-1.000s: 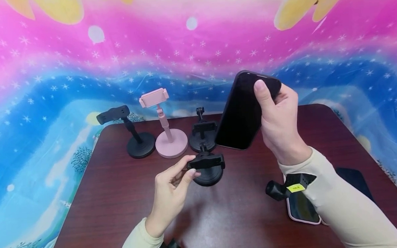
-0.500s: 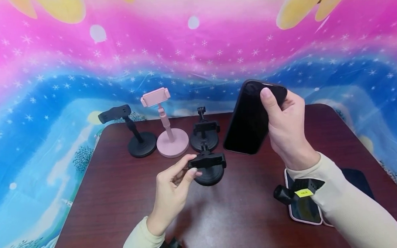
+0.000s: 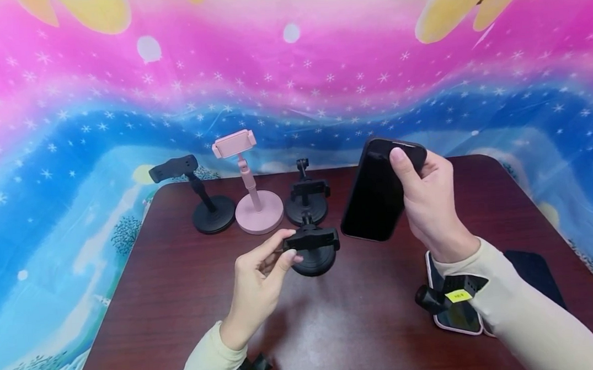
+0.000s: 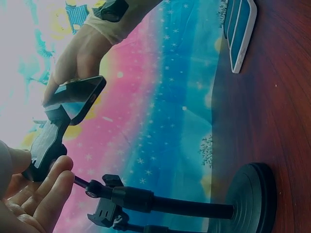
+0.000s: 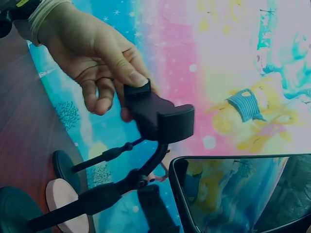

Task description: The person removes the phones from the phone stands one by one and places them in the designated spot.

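Note:
My left hand [image 3: 258,283] pinches the left end of the clamp on a black phone stand [image 3: 316,261], thumb and fingers on either side. The right wrist view shows that clamp [image 5: 150,114] with nothing in it, on a bent neck above a round base. My right hand [image 3: 431,206] grips a dark smartphone [image 3: 373,195] by its upper right corner, thumb on the screen. The phone is tilted, held up just right of the stand. In the left wrist view the phone [image 4: 80,97] overlaps the clamp's far end.
Behind stand a black phone stand [image 3: 213,213], a pink phone stand [image 3: 259,214] and another black stand [image 3: 306,204], in a row. Several phones, one with a pale rim [image 3: 458,318], lie at the right under my right forearm. A patterned cloth [image 3: 292,97] hangs behind the table [image 3: 182,300].
My right hand has lowered the smartphone and shifted it slightly right. My left hand keeps its pinch on the stand's clamp. The whole head view has drifted a little.

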Available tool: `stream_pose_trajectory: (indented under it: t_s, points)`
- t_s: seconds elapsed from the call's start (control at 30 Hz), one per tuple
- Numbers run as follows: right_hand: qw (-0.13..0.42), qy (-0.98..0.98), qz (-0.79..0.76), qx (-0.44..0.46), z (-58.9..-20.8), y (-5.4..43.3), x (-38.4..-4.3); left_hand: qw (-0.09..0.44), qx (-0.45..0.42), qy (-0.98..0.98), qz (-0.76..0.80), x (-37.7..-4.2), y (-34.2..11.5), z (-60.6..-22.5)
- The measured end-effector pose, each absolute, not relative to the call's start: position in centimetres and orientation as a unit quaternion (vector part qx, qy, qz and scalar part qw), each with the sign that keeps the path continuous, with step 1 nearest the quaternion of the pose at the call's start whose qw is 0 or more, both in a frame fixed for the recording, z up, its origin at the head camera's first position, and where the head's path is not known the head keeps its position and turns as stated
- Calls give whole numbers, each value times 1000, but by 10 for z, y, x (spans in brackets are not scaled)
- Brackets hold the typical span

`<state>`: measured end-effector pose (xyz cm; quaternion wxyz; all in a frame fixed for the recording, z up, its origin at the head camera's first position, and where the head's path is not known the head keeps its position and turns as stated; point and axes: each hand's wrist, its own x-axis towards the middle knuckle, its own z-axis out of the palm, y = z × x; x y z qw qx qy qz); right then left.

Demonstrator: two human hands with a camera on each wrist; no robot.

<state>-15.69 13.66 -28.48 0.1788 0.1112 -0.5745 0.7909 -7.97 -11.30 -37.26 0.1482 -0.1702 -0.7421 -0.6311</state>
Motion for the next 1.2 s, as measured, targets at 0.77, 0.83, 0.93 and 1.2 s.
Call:
stream_pose_trajectory:
  t_s: [0.77, 0.83, 0.93, 1.2]
  points:
    - [144, -619, 771, 45, -326, 151, -149, 107, -140, -741, -648, -83, -111, -361]
    - [140, -624, 768, 41, -330, 153, -148, 102, -132, -741, -650, -84, -110, -360]
    - [134, -632, 762, 35, -335, 156, -147, 95, -122, -741, -653, -85, -108, -359]
    - [127, -645, 753, 20, -345, 159, -146, 88, -112, -737, -661, -89, -106, -357]
